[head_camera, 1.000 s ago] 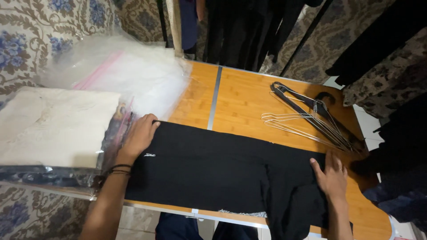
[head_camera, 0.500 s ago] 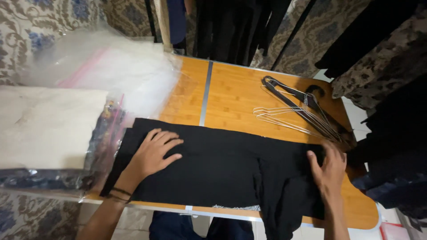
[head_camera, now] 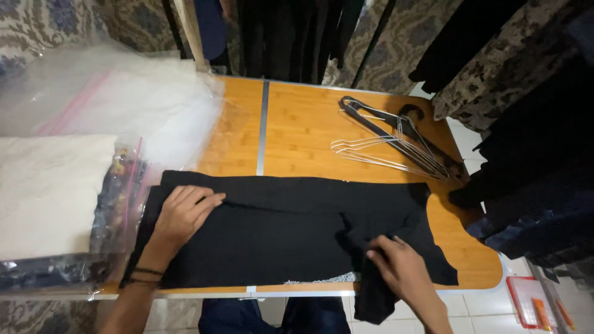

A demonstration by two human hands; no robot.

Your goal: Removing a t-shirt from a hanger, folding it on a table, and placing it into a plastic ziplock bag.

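Two bare hands rest on a black garment [head_camera: 278, 232] spread lengthwise along the near side of a wooden table [head_camera: 303, 133]. Left hand [head_camera: 182, 213] lies palm down near the cloth's left end, fingers stretched out flat and pointing right, gripping nothing; dark bands circle its wrist. Right hand [head_camera: 402, 266] sits near the cloth's right end, fingers bent and spread against the fabric; whether they pinch it I cannot tell. Below that hand a flap of the garment hangs over the table's near edge.

Beyond the garment the far half of the table is bare wood, open up to a bunch of hangers [head_camera: 396, 145] at the far right. Clear plastic bags [head_camera: 124, 105] and a white bundle [head_camera: 49, 192] crowd the left end, touching the cloth's left edge. Dark clothes [head_camera: 532, 154] hang close along the right side and behind the table.
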